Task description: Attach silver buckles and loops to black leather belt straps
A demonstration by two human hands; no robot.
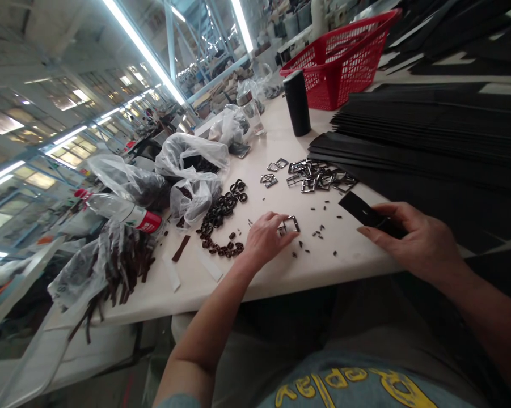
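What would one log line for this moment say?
left hand: on metal buckle | right hand: holding black strap | table: buckle pile

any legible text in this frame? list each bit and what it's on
"Replay", yellow letters seen upside down, on the person's grey shirt at the bottom edge.
Red label on the clear plastic bottle at left: print too small and blurred to read.
Printing on the plastic bag of dark strips: blurred, unreadable.
Nothing readable on the black cylinder, red basket or metal buckles.
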